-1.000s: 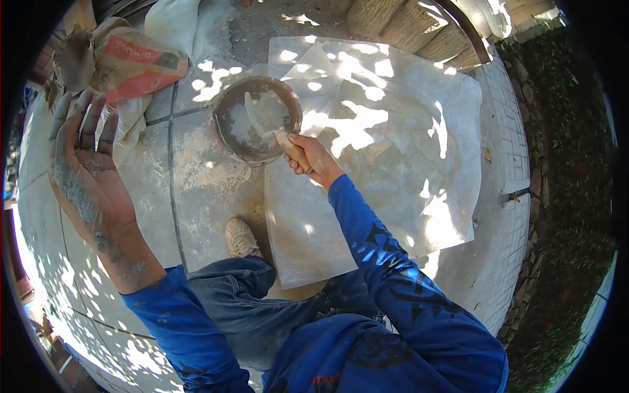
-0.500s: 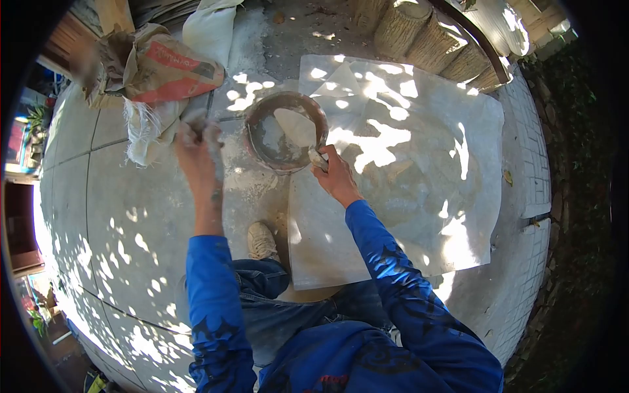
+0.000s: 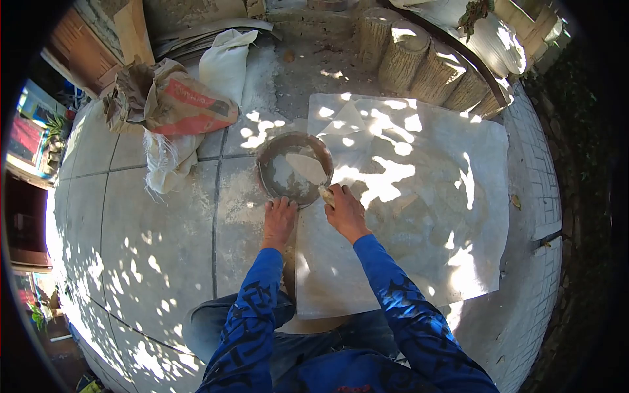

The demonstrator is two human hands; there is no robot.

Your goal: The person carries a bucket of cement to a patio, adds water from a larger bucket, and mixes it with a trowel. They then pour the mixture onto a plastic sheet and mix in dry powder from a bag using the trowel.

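Gripping the trowel (image 3: 313, 175) handle, the right hand (image 3: 344, 211) holds its blade inside the bowl (image 3: 295, 169) on the paving; the left hand (image 3: 280, 219) rests open-fingered against the bowl's near rim.

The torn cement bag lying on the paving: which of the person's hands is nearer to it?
Left. The left hand rests at the near rim of the mixing pan, on the side towards the cement bag. The right hand grips the trowel on the pan's far side.
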